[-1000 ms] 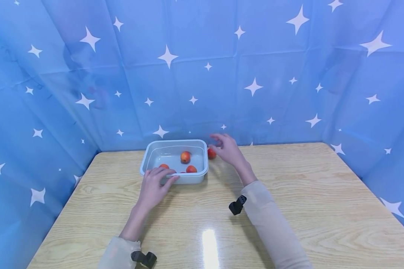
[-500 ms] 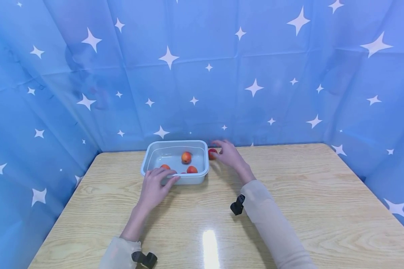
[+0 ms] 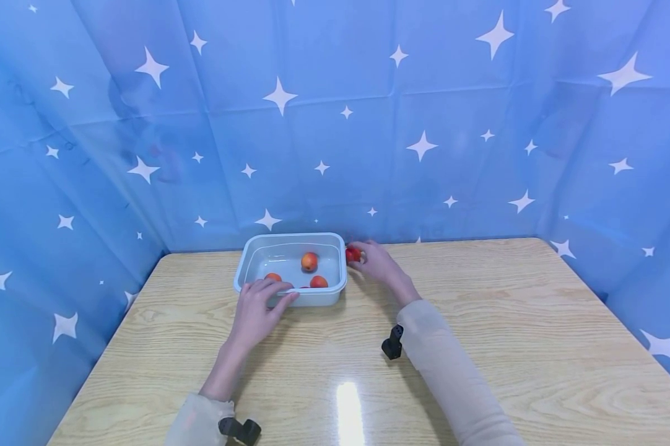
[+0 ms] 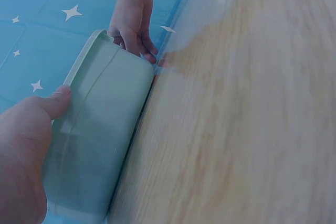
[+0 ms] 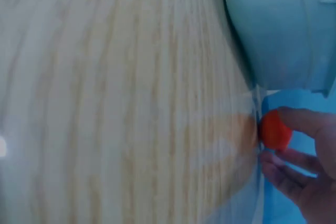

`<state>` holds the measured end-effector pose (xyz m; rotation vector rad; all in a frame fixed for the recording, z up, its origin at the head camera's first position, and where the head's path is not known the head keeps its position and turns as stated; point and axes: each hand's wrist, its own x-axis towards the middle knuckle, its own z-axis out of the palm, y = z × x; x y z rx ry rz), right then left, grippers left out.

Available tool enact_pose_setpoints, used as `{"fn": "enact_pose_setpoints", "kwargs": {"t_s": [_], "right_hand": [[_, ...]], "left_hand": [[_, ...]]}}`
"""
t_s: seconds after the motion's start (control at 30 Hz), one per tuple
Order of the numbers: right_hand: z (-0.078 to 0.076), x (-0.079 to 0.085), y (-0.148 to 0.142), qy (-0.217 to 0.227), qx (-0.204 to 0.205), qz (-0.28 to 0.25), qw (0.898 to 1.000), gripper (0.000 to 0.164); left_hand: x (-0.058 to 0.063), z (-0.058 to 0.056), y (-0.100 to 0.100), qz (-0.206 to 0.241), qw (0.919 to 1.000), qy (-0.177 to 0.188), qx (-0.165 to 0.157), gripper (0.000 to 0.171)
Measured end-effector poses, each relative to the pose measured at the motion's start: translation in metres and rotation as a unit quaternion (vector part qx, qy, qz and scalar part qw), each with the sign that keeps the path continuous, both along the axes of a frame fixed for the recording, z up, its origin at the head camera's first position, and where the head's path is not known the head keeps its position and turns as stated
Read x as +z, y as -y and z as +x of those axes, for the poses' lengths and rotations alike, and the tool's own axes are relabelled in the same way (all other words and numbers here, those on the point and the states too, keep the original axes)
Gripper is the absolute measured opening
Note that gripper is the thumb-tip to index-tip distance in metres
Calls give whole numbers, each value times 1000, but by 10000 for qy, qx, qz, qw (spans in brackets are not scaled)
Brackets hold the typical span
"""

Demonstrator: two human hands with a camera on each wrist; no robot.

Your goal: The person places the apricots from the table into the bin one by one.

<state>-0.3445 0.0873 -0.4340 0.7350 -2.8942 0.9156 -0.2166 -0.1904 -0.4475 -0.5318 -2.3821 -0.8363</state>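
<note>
A pale blue plastic box (image 3: pixel 290 298) stands near the back of the table. My left hand (image 3: pixel 254 310) grips its front rim, thumb on the outside wall and fingers over the edge; the left wrist view shows the thumb at the rim too. Just right of the box, a small red-orange round fruit (image 3: pixel 353 254) rests on the table. My right hand (image 3: pixel 376 263) is around it; in the right wrist view the thumb lies on the fruit (image 5: pixel 275 130) and the fingers curl in from the other side. Inside the box are several similar fruits (image 3: pixel 309 261), partly hidden by the front wall.
The wooden table (image 3: pixel 480 310) runs back to a blue star-patterned curtain (image 3: pixel 335 124), which hangs close behind the box and also along both sides. A bright light reflection lies on the tabletop between my forearms.
My right hand has come down from over the fruit and closed its thumb and fingers around it. The left hand keeps its grip on the box.
</note>
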Motion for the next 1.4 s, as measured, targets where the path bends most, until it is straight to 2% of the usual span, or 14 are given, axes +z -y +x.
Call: {"fn": "enact_pose_setpoints", "kwargs": {"t_s": [0.3,0.5,0.7,0.93,1.17,1.4], "right_hand": [[-4,-7,0,-66,-154,-57,9998,32],[-1,-7,-1,33,-374,-70,9993,33],[3,-4,-4,94,-544,-543,9970,35],[8,2,-6,112,-537,-1119,9922,38],[16,12,-5,-210,-474,-1591,9859,34],[22,21,-2,-531,-456,-1777,9816,34]], "left_hand": [[1,1,0,14,10000,76,9,24],[0,1,0,13,10000,69,0,24],[0,1,0,2,10000,76,14,23],[-2,0,0,-12,10000,85,46,24],[-2,-1,1,-8,10000,53,40,26],[-2,-1,1,20,10000,39,8,25]]}}
